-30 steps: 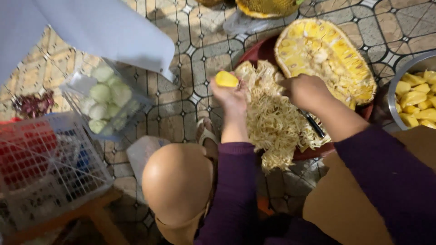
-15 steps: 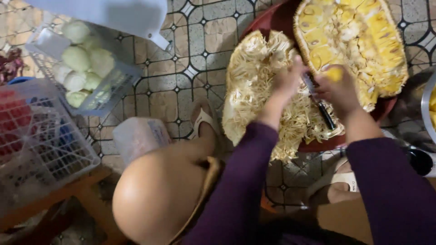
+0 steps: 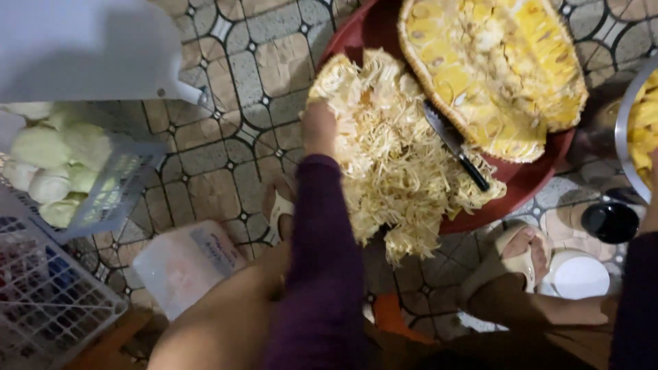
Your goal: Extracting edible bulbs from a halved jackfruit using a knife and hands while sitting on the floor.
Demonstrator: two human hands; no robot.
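Left hand [image 3: 320, 129]: we see it from the back, resting on the pile of fibres [image 3: 397, 164]; how far its fingers are open we cannot tell. Right hand: out of view past the right edge.

Fibres: pale, stringy shreds heaped on the red tray [image 3: 528, 181], spilling over its near rim.

Jackfruit half [image 3: 493, 65]: yellow, lumpy flesh, on the tray's far side.

Knife [image 3: 456, 145]: dark handle, lying free between fibres and fruit.

Floor [image 3: 226, 137]: patterned tiles, open left of the tray.

Basket [image 3: 103, 199]: blue mesh, holding pale green rounds.
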